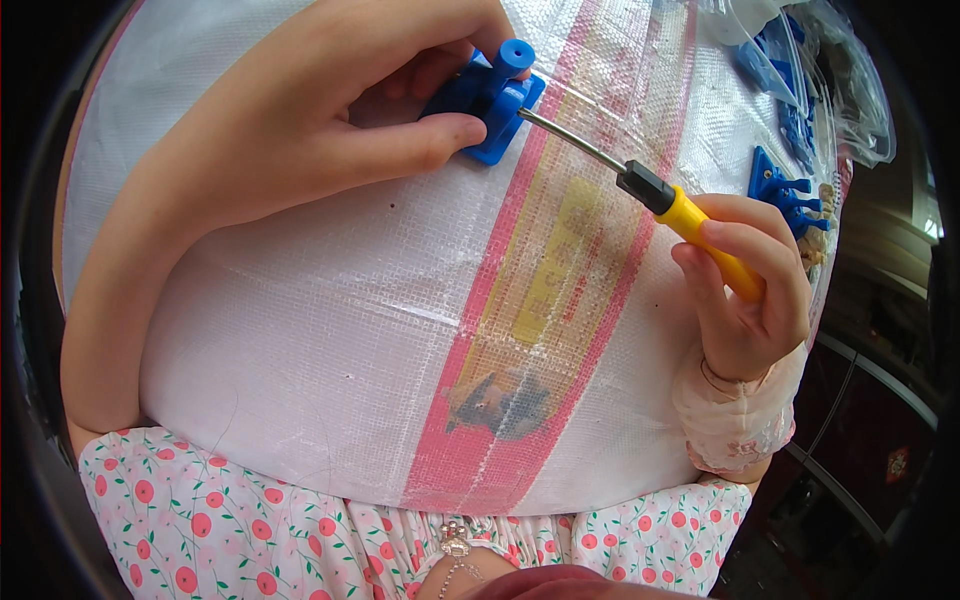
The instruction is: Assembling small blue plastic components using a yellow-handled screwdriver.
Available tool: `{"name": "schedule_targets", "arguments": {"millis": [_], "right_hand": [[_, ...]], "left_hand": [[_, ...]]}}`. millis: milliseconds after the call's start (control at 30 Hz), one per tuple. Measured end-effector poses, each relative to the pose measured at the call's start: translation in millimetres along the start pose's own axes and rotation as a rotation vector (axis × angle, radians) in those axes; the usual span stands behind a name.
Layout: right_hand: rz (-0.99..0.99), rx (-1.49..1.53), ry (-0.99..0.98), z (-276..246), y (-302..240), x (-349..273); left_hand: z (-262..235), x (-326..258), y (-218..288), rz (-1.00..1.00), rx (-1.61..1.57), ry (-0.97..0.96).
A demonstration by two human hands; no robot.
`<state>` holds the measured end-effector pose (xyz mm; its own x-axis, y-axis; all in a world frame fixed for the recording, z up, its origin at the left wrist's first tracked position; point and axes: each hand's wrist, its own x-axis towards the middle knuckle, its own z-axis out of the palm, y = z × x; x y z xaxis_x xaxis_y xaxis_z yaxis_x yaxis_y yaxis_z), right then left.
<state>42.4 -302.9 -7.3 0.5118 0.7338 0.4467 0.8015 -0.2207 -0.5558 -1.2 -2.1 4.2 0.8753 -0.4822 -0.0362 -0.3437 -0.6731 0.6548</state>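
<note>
Screwdriver (645,187) grasped in my right hand (750,275), tip at blue part (492,100) left hand (325,115) grips, upper centre; likely screwing; next needs steady twist.

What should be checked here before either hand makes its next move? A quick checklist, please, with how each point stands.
1. Blue part steadied: ok; the left hand grips the blue part.
2. Screwdriver in hand: ok; the right hand holds the screwdriver by its yellow handle.
3. Screwdriver's tip seated in a screw: cannot tell; it meets the blue part's side, but no screw can be made out.
4. Left thumb off the tip: ok; a gap shows between them.
5. Loose blue pieces out of the way: ok; they lie toward the right edge, beyond the screwdriver.
</note>
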Motion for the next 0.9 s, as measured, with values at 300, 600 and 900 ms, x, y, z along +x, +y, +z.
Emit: {"name": "schedule_targets", "arguments": {"millis": [300,600,900], "right_hand": [[-0.100,-0.146,-0.003,1,-4,-1],[-0.111,-0.232,-0.053,-3,-10,-2],[-0.106,-0.120,-0.038,-1,-4,0]], "left_hand": [[-2,2,5,-0.052,0.006,-0.035],[3,1,-6,0.000,-0.021,-0.006],[1,1,4,-0.029,-0.002,0.000]]}}
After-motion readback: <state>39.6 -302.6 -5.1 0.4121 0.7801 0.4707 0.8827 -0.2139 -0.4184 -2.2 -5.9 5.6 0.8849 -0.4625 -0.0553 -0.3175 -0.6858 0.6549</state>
